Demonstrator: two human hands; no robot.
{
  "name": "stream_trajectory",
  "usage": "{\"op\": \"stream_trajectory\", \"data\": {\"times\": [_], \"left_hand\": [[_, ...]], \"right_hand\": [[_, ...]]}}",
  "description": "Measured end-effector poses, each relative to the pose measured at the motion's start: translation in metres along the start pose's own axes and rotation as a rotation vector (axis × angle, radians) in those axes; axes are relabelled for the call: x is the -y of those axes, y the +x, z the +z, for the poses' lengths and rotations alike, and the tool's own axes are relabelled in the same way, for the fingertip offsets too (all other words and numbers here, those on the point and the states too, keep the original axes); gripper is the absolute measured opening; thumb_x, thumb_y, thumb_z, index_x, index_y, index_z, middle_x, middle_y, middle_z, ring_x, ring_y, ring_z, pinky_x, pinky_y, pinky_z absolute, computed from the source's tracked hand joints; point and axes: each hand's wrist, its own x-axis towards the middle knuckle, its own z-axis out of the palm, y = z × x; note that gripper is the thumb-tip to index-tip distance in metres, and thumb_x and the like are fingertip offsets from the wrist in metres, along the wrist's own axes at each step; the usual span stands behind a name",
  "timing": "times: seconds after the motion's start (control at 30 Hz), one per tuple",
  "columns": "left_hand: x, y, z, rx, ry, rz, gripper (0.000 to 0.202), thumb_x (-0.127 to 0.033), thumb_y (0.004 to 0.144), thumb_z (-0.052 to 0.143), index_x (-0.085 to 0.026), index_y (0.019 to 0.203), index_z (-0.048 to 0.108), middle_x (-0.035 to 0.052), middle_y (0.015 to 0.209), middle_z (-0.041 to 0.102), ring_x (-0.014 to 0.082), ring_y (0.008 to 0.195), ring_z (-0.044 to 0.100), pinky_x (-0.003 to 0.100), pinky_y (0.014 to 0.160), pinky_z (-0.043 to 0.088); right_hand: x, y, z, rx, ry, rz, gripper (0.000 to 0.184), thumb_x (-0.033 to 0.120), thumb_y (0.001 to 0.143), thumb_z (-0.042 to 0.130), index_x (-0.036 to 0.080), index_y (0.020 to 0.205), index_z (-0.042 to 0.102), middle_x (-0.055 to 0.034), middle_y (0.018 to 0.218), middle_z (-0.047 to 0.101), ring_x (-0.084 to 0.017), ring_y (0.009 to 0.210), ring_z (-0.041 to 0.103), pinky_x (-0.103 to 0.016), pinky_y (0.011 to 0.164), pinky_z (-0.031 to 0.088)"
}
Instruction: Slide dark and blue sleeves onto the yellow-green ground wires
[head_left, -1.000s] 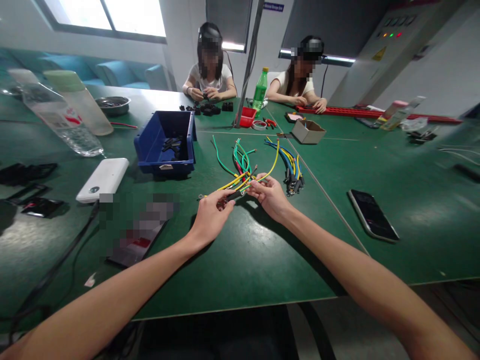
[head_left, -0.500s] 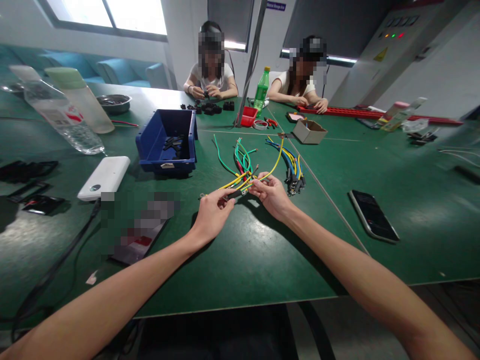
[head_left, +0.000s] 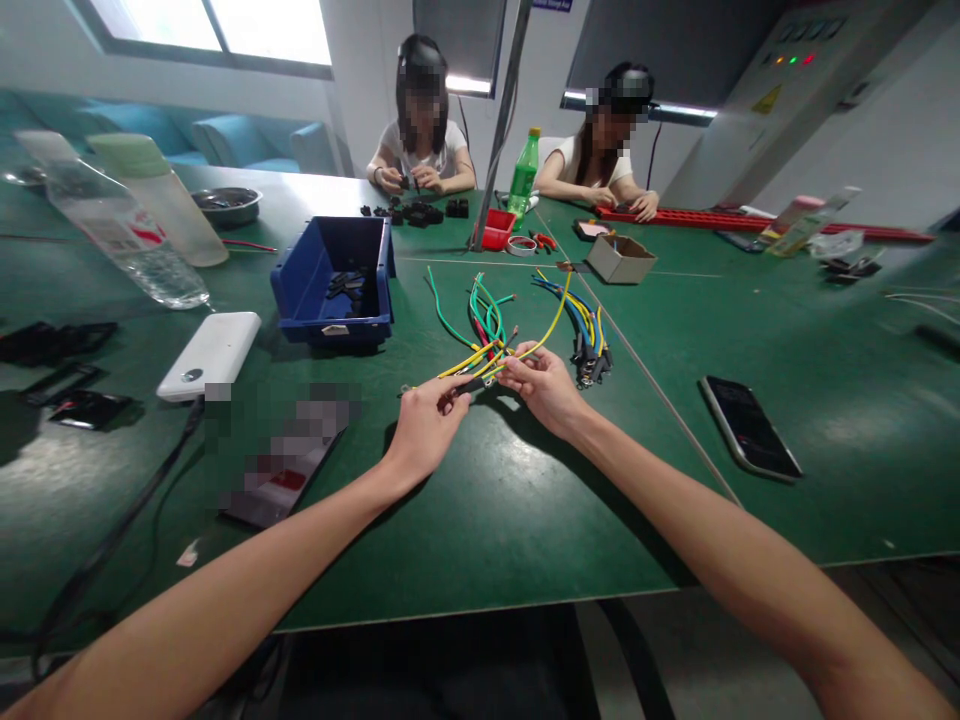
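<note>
My right hand (head_left: 549, 392) pinches a yellow wire (head_left: 557, 318) near its lower end; the wire curves up and away to the right. In my left hand (head_left: 426, 428), thumb and fingers close on a small black sleeve-like piece (head_left: 475, 385), its tip pointing toward the right fingers. The fingers partly hide where wire and black piece come close, so I cannot tell whether they are joined. Just beyond the hands lie loose green wires (head_left: 491, 312), with red and yellow ones among them. A bundle of blue and yellow wires (head_left: 583, 318) with black ends rests right of them.
A blue bin (head_left: 334, 330) holding black parts stands left of the wires. Farther left are a white power bank (head_left: 210, 355) and bottles. A phone (head_left: 750, 428) lies at right, a small cardboard box (head_left: 621, 262) beyond. Two people sit across the green table.
Both hands keep their hold on the wire and black piece almost unmoved. The camera view has shifted very slightly. Across the table, one person's hands have moved a little.
</note>
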Motion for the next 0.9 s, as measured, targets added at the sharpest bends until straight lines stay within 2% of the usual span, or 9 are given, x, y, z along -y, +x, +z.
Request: {"op": "stream_trajectory", "data": {"times": [0.4,0.6,0.77,0.9], "left_hand": [[-0.0014,0.0006,0.0019,-0.017,-0.010,-0.013,0.028,-0.018,0.081,0.057,-0.016,0.107,0.069,0.0002,0.069,0.063,0.0096,0.057,0.050,0.021,0.058,0.041],[0.0028,0.0002,0.0036,-0.010,0.003,-0.017,0.030,-0.020,0.082,0.056,-0.017,0.110,0.067,0.0026,0.077,0.067,0.0116,0.062,0.055,0.022,0.059,0.043],[0.0072,0.0002,0.0050,-0.013,-0.038,-0.017,0.030,-0.022,0.083,0.056,-0.017,0.110,0.066,0.0047,0.088,0.069,0.0141,0.072,0.061,0.024,0.068,0.048],[0.0086,0.0003,0.0056,-0.007,-0.034,-0.022,0.030,-0.022,0.083,0.056,-0.017,0.111,0.066,0.0048,0.087,0.070,0.0145,0.072,0.061,0.025,0.068,0.048]], "right_hand": [[-0.0021,0.0016,-0.0020,0.006,0.009,-0.005,0.032,0.026,0.061,0.083,0.021,0.079,0.057,0.0023,0.075,0.068,-0.011,0.067,0.065,-0.025,0.070,0.054],[-0.0025,0.0021,-0.0025,0.005,-0.003,-0.007,0.034,0.028,0.060,0.083,0.021,0.079,0.056,0.0023,0.074,0.066,-0.012,0.067,0.065,-0.026,0.069,0.053],[-0.0029,0.0020,-0.0022,0.007,0.010,-0.012,0.032,0.026,0.061,0.082,0.021,0.079,0.056,0.0014,0.076,0.067,-0.012,0.068,0.065,-0.025,0.069,0.053],[-0.0033,0.0020,-0.0023,-0.002,0.008,-0.007,0.031,0.026,0.062,0.082,0.021,0.080,0.057,0.0014,0.075,0.068,-0.012,0.067,0.065,-0.025,0.068,0.053]]}}
